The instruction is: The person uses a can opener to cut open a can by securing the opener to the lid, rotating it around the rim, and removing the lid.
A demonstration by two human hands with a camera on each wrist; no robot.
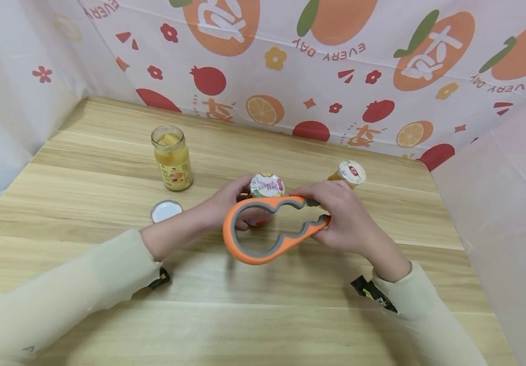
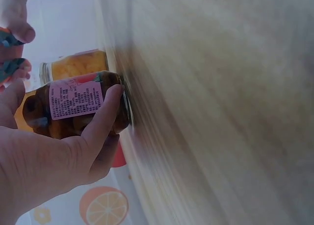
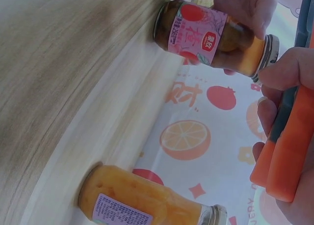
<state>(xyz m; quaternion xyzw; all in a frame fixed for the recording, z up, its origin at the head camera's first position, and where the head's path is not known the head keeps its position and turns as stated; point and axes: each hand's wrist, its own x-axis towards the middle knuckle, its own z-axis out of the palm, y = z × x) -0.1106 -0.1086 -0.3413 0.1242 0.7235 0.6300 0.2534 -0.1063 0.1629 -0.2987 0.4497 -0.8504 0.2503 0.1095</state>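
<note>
Tabletop (image 1: pixel 263 325): left hand (image 1: pixel 226 206) grips jar (image 1: pixel 267 186), right hand (image 1: pixel 345 216) opener (image 1: pixel 286 245).

And across the back runs a fabric backdrop (image 1: pixel 153 51), white with a pinkish cast, lively with printed whole oranges (image 1: pixel 343 20), orange slices (image 1: pixel 264 110), red fruits (image 1: pixel 209 81), little flowers (image 1: pixel 169 32) and "EVERY DAY" lettering (image 1: pixel 329 50)! Left, a pale side sheet (image 1: pixel 11 122), creased and sparsely printed; right, a plainer side panel (image 1: pixel 492 188), faintly pink. Below, it's a pale wooden bench (image 1: pixel 254 330), streaked with tan grain, far edge up against the fabric, soft light glowing on its surface, shadows gentle.
</note>
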